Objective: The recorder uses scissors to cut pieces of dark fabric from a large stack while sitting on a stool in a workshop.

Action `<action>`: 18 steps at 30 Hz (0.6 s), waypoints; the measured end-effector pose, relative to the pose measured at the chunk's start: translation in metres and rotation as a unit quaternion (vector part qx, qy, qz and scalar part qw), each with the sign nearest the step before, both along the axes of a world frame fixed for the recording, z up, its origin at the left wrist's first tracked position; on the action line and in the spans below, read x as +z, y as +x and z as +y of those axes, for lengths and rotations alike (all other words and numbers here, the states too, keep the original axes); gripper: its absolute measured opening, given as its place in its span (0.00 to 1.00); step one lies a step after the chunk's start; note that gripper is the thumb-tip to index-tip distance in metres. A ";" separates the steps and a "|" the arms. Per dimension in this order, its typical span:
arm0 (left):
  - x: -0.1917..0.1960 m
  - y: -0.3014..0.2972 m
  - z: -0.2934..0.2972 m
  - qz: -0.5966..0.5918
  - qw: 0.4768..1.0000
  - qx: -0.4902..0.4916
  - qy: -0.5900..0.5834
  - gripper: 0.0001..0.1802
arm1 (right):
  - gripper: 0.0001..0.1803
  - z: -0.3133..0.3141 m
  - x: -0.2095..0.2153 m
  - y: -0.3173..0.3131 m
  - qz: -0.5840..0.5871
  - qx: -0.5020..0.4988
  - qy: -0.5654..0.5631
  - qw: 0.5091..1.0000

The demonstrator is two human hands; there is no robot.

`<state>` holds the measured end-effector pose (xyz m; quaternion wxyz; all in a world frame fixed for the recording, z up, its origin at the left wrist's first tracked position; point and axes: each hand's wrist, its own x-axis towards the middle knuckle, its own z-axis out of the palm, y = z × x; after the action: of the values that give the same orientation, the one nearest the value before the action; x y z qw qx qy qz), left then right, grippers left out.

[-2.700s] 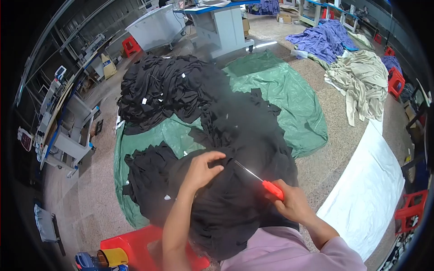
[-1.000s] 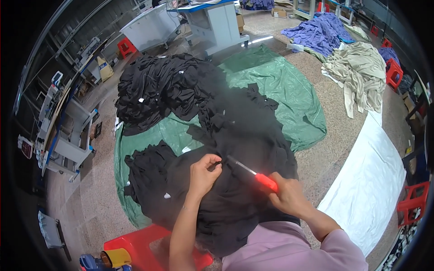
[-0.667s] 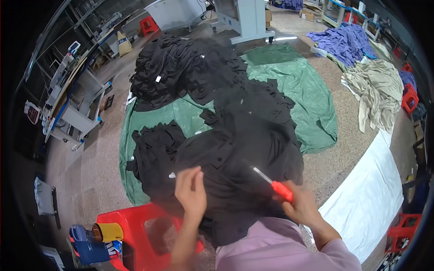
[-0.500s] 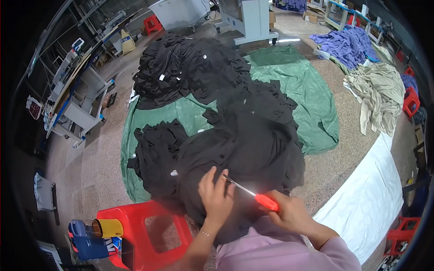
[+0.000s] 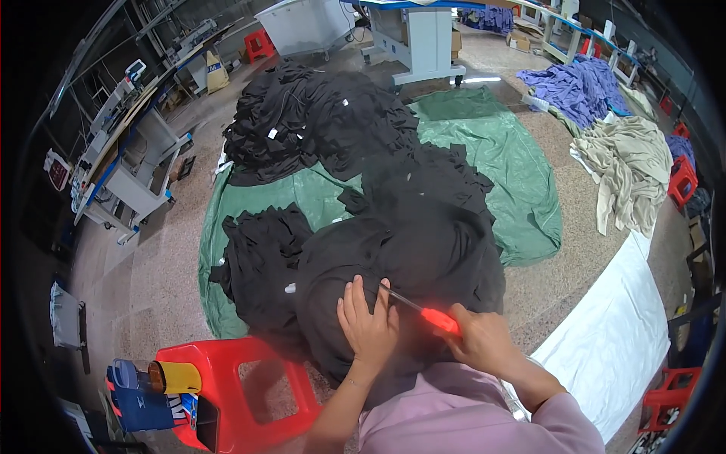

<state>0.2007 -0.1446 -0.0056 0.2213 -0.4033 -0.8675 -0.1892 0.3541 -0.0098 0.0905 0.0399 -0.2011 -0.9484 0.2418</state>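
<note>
Black cloth point(image 5: 431, 250), apparently a garment, spreads across my lap and onto the pile in front. My left hand point(image 5: 368, 321) lies on it, palm down, fingers stretched and apart. In my right hand point(image 5: 480, 337) is a tool with a red handle point(image 5: 441, 321) and a thin metal shaft. The shaft points up and left, and its tip meets the cloth right beside the fingertips of my left hand. Whether the tip goes into the cloth, I cannot tell.
Heaps of black garments point(image 5: 318, 121) lie on a green sheet point(image 5: 522, 166). A red stool point(image 5: 234, 371) on my left bears a yellow roll point(image 5: 181, 377) and a dark blue bag point(image 5: 140, 405). To the right are a white sheet point(image 5: 612, 340), beige cloth point(image 5: 628, 166) and purple cloth point(image 5: 582, 83).
My left hand has settled flatter on the cloth, its fingers more spread. The tool and my right hand have shifted slightly, with the tip still by the left fingertips. The view has tilted slightly.
</note>
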 end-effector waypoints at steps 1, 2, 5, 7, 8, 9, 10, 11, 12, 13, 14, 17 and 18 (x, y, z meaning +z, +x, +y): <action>0.000 0.001 0.001 -0.001 1.000 -0.001 0.000 0.28 | 0.18 0.002 -0.001 0.001 0.007 0.005 -0.006 1.000; 0.001 0.001 0.001 0.001 1.000 0.000 0.001 0.28 | 0.18 0.004 -0.001 0.003 0.013 0.010 -0.012 1.000; 0.000 0.002 0.000 -0.010 1.000 -0.003 0.010 0.27 | 0.18 0.008 0.006 0.007 -0.004 0.002 -0.014 1.000; -0.001 0.002 0.000 -0.025 0.999 -0.007 0.020 0.26 | 0.17 0.009 0.012 0.015 0.001 0.000 -0.033 0.999; -0.001 0.003 -0.001 -0.025 0.999 -0.005 0.019 0.26 | 0.17 0.009 0.014 0.018 0.008 0.000 -0.052 0.999; -0.001 0.005 -0.001 -0.026 0.999 -0.004 0.018 0.26 | 0.17 0.009 0.015 0.020 0.006 -0.002 -0.051 0.999; -0.002 0.008 -0.002 -0.030 0.999 -0.009 0.016 0.25 | 0.17 0.006 0.015 0.020 0.013 -0.001 -0.059 0.998; -0.005 0.012 -0.002 -0.007 1.000 -0.021 0.011 0.25 | 0.17 0.004 0.015 0.020 0.020 0.001 -0.067 0.998; -0.009 0.015 -0.002 0.016 0.999 -0.033 0.007 0.25 | 0.17 0.003 0.014 0.020 0.018 -0.003 -0.068 0.998; -0.014 0.019 -0.003 0.019 0.999 -0.035 -0.029 0.25 | 0.17 0.002 0.013 0.020 0.010 0.000 -0.062 0.998; -0.018 0.020 -0.003 0.017 0.999 -0.038 -0.029 0.25 | 0.17 0.001 0.012 0.022 0.001 0.002 -0.057 0.998; -0.024 0.020 -0.005 0.052 0.997 -0.037 -0.040 0.26 | 0.16 0.002 0.010 0.042 -0.008 0.027 -0.002 1.000; -0.022 0.019 -0.005 0.049 0.997 -0.033 -0.054 0.26 | 0.16 0.004 0.011 0.048 -0.010 0.025 -0.003 1.000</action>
<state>0.2201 -0.1496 -0.0281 0.2352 -0.4517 -0.8508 -0.1291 0.4021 -0.0061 0.1016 0.0237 -0.1802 -0.9527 0.2438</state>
